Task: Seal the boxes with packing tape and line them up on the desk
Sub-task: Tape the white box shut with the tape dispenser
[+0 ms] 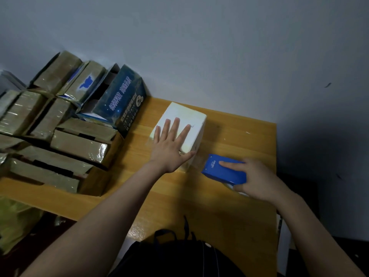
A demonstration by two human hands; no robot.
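A white box [191,116] stands on the wooden desk [239,206] near the wall. My left hand [169,145] lies flat on its top with the fingers spread and straight. Just right of the box, low on the desk, is a blue tape dispenser [223,172]. My right hand [257,179] grips it from behind, the index finger stretched along its top. The dispenser's front sits close to the box's lower right corner; no tape strand is clear to see.
Several taped brown boxes [77,143] are stacked and leaning at the left. A dark blue printed box [121,98] with an open flap tilts against them. A black backpack [175,256] sits at the desk's near edge. The grey wall [199,47] bounds the back.
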